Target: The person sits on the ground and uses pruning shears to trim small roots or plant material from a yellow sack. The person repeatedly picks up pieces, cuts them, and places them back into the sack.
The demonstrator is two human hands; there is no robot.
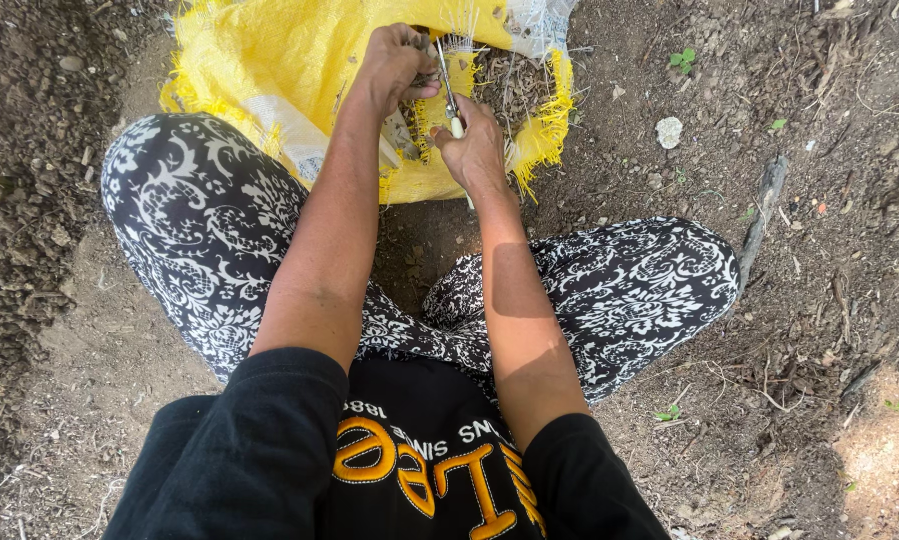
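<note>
Beyond both hands lies the yellow sack [269,60], its frayed mouth under the left hand [394,62], whose closed grip pinches small stems, just beside the right hand [474,150] gripping a knife [449,95], which might nick those fingers.

Bare, dry soil [819,300] carries everything — brown, crumbly, strewn with twigs and small clods. A yellow woven sack [259,70] lies on it at the top, its cut edge frayed. To the right rest a pale stone [668,131] and a dark stick [759,220], well apart from the sack — a few green sprouts [681,59] poke through the dirt.
</note>
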